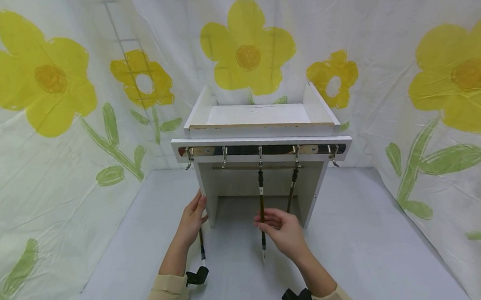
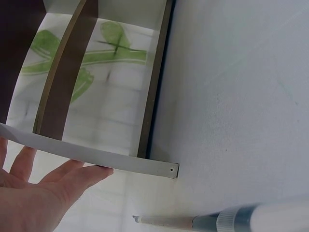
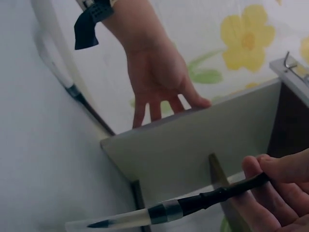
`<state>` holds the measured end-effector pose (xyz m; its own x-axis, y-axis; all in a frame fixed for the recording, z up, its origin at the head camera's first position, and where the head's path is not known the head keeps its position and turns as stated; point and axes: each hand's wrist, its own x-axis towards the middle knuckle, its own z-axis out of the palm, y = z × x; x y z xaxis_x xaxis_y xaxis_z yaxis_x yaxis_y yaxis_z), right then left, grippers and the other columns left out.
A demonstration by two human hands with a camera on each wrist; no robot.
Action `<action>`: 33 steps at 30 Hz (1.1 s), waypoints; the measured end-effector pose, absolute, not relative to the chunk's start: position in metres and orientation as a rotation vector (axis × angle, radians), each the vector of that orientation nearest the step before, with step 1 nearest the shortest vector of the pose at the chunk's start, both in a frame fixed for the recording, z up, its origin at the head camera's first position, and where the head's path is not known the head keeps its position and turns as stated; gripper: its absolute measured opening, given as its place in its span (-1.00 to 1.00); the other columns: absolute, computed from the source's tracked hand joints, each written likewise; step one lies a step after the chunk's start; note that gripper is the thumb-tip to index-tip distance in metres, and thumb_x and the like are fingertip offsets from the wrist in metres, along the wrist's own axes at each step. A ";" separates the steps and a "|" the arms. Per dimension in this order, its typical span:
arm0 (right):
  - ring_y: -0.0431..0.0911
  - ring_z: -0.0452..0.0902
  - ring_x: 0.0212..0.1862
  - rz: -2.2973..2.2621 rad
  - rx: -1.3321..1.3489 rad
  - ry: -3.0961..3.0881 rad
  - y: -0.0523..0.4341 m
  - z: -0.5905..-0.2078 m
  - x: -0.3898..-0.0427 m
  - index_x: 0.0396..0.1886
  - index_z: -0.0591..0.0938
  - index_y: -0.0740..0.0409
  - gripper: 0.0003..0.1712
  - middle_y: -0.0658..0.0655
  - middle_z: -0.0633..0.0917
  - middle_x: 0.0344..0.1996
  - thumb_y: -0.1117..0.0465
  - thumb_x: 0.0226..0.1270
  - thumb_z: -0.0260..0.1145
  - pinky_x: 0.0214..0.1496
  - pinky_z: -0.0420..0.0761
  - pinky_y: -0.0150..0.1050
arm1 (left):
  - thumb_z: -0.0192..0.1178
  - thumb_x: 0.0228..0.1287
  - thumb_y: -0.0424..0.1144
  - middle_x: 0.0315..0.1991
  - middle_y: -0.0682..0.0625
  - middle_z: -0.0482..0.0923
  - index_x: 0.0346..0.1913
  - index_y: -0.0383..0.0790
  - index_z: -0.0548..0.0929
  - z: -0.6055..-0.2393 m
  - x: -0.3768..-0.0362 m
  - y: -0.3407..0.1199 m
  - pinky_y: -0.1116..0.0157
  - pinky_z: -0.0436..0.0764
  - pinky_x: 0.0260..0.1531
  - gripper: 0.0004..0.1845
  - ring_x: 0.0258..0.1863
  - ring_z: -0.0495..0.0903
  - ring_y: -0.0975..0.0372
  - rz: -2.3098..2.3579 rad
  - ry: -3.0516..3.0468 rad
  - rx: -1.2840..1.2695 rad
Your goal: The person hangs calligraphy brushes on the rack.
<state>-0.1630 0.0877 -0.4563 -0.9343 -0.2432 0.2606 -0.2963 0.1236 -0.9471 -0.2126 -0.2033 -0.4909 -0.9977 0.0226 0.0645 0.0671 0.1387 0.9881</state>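
A calligraphy brush (image 1: pixel 261 198) hangs tip down from the middle hook of a white shelf (image 1: pixel 261 145). My right hand (image 1: pixel 285 230) pinches its lower handle between thumb and fingers; the pale bristles with a dark tip (image 3: pixel 128 220) stick out below in the right wrist view. Against the shelf's left side panel, my left hand (image 1: pixel 190 220) rests with its fingers extended along the outer face and edge. A second brush (image 1: pixel 293 189) hangs from the hook to the right, its lower end hidden behind my right hand. Another brush (image 1: pixel 202 250) lies on the table beside my left wrist.
A metal hook rail (image 1: pixel 240 151) with several hooks runs along the shelf front; the outermost hooks hold nothing. The shelf stands on a pale table (image 1: pixel 366 247). Behind it hangs a white cloth (image 1: pixel 180 51) painted with yellow flowers.
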 end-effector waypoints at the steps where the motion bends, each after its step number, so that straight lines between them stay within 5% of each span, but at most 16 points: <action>1: 0.06 0.77 -0.06 1.983 0.559 -2.319 0.087 -0.457 -0.164 0.03 0.70 0.18 -0.71 0.16 0.80 -0.12 0.37 0.31 0.41 -0.02 0.73 -0.35 | -0.12 0.52 0.27 0.63 0.04 0.00 0.62 0.18 0.07 -0.491 -0.213 -0.203 -0.18 0.42 0.29 -0.29 0.58 0.09 -0.05 -2.035 -2.347 -0.091; 6: 0.20 0.75 -0.03 2.008 0.560 -2.301 0.086 -0.462 -0.169 0.04 0.69 0.25 -0.71 0.19 0.80 -0.11 0.37 0.34 0.40 -0.02 0.73 -0.35 | -0.10 0.49 0.31 0.62 0.11 0.02 0.60 0.24 0.10 -0.492 -0.212 -0.203 -0.17 0.43 0.30 -0.29 0.57 0.11 0.00 -2.052 -2.345 -0.081; 21: 0.08 0.75 -0.02 1.959 0.510 -2.317 0.083 -0.463 -0.176 0.02 0.71 0.19 -0.71 0.17 0.80 -0.12 0.37 0.31 0.42 0.02 0.69 -0.39 | -0.09 0.48 0.31 0.61 0.12 0.03 0.60 0.24 0.11 -0.490 -0.213 -0.203 -0.14 0.44 0.30 -0.28 0.57 0.13 0.01 -2.042 -2.351 -0.076; 33: 0.21 0.71 0.02 1.950 0.480 -2.373 0.078 -0.429 -0.160 0.03 0.68 0.35 -0.71 0.32 0.78 -0.09 0.47 0.31 0.36 0.03 0.65 -0.45 | -0.08 0.48 0.32 0.62 0.11 0.01 0.60 0.25 0.09 -0.490 -0.212 -0.203 -0.16 0.44 0.29 -0.28 0.57 0.12 -0.01 -2.041 -2.360 -0.058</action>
